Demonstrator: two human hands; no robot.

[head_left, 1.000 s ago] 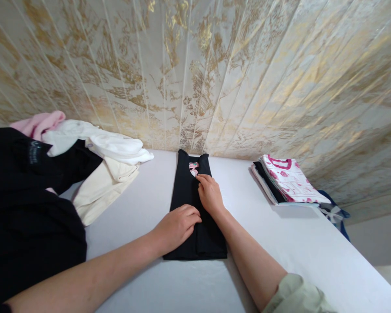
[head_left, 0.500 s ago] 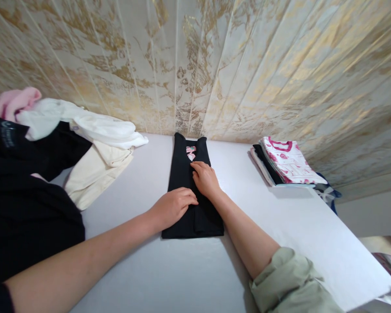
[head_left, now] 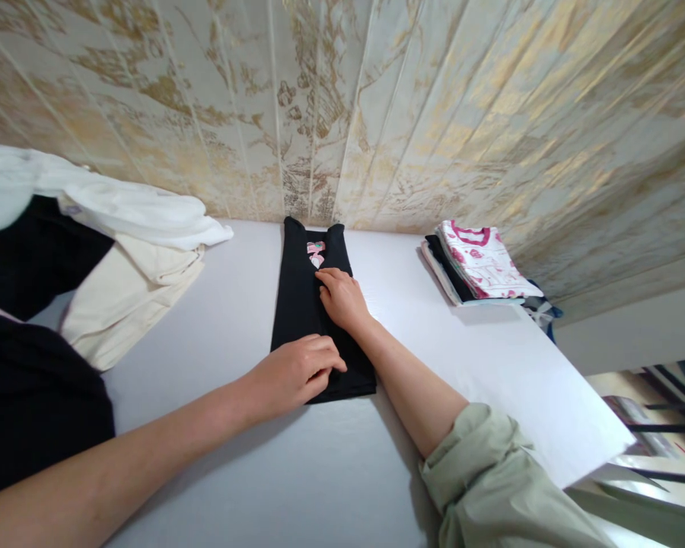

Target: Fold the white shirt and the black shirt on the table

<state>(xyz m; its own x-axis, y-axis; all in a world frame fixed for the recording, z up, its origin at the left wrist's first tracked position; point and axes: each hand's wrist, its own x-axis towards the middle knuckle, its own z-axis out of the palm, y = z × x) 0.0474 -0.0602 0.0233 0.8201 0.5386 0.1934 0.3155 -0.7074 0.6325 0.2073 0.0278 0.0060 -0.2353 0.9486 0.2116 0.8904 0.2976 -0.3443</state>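
Observation:
A black garment (head_left: pixel 300 304) lies on the white table, folded lengthwise into a long narrow strip. Between its folded sides at the far end, a pink print (head_left: pixel 316 255) shows. My right hand (head_left: pixel 342 301) rests on the upper right part of the cloth, fingers extended toward the middle line. Lower down, my left hand (head_left: pixel 302 369) lies over the near left part, its fingers loosely bent and slightly apart. Neither hand is visibly gripping the fabric.
Loose clothes are heaped at left: a white garment (head_left: pixel 125 205), a cream one (head_left: pixel 134 293) and black ones (head_left: pixel 34 403). At right stands a folded stack topped by a white-and-pink shirt (head_left: pixel 482 259). A patterned wall (head_left: pixel 313 114) borders the white table (head_left: pixel 462 365) behind.
My left hand has moved slightly toward the near right of the black garment. The right hand stays on the cloth. The whole view has shifted, so everything appears farther left and higher.

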